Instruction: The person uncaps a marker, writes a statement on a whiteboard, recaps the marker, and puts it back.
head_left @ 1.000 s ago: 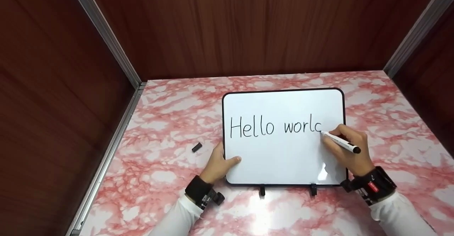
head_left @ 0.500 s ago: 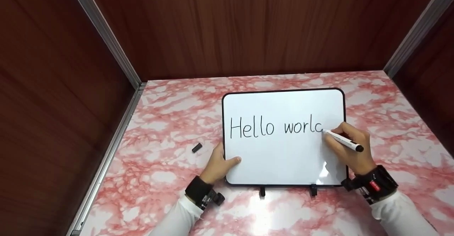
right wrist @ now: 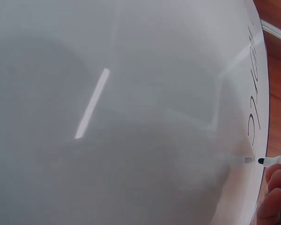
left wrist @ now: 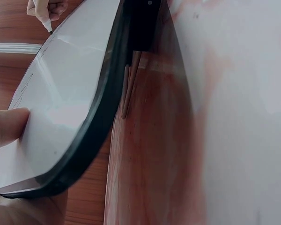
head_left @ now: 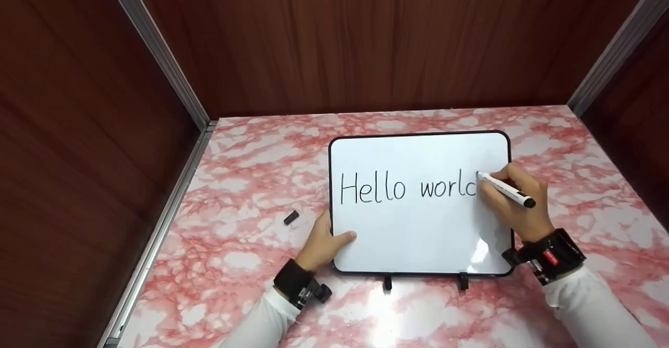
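A black-framed whiteboard (head_left: 407,238) stands tilted on the table, with "Hello worlc" written across it in black. My left hand (head_left: 321,244) grips its lower left edge, thumb on the white face; the fingers behind are mostly hidden. Between thumb and fingers my right hand (head_left: 527,209) pinches a white marker (head_left: 508,191) with a black end, near the board's right side. In the right wrist view the marker's dark tip (right wrist: 261,161) sits a small gap away from its reflection, just off the surface beside the last letter. A black marker cap (head_left: 291,217) lies left of the board.
Two black feet (head_left: 387,283) stick out under the board's lower edge. The red-and-white marbled table (head_left: 235,285) is bounded by brown wood-look panels (head_left: 355,45) and metal corner strips (head_left: 162,50). Both wrists wear black straps (head_left: 556,256) with cameras.
My right hand and the marker have moved up, from the bottom of the last letter to near the top of the "l" height. The left hand keeps its place on the board.
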Demonstrator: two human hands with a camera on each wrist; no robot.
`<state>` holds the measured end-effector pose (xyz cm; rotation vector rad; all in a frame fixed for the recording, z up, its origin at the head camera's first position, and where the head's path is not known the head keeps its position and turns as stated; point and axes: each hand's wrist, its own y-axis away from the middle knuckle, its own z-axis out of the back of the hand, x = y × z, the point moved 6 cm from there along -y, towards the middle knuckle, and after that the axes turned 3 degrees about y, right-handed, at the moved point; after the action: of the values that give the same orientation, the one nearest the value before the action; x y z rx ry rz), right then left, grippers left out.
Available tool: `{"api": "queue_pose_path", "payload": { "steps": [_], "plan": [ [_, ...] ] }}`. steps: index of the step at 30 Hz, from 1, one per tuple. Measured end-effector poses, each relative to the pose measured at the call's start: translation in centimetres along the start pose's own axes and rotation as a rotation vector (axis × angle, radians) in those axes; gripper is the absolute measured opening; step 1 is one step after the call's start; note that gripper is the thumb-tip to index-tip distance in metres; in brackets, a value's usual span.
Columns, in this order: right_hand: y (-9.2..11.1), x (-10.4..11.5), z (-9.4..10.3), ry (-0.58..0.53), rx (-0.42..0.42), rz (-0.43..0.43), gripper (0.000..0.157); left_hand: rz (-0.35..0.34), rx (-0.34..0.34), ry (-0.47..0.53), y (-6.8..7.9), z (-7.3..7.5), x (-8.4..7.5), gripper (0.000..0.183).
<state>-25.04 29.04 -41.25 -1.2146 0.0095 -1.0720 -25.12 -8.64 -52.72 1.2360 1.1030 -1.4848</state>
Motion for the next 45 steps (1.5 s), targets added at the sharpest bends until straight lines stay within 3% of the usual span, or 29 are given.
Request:
{"api": "queue_pose_path", "payload": {
  "steps": [14, 23, 45],
  "plan": [
    [-0.3, 0.0, -0.2, 0.029, -0.019, 0.026, 0.015, 0.022, 0.007, 0.010, 0.0, -0.1, 0.1, 0.058],
    [0.6, -0.3, -0.3, 0.010, -0.013, 0.032, 0.014, -0.006, 0.004, -0.009, -0.2, -0.1, 0.1, 0.058],
    [2.7, 0.0, 0.0, -0.003, 0.005, 0.037, 0.020, 0.004, -0.001, -0.002, -0.1, -0.1, 0.2, 0.059]
  ]
}}
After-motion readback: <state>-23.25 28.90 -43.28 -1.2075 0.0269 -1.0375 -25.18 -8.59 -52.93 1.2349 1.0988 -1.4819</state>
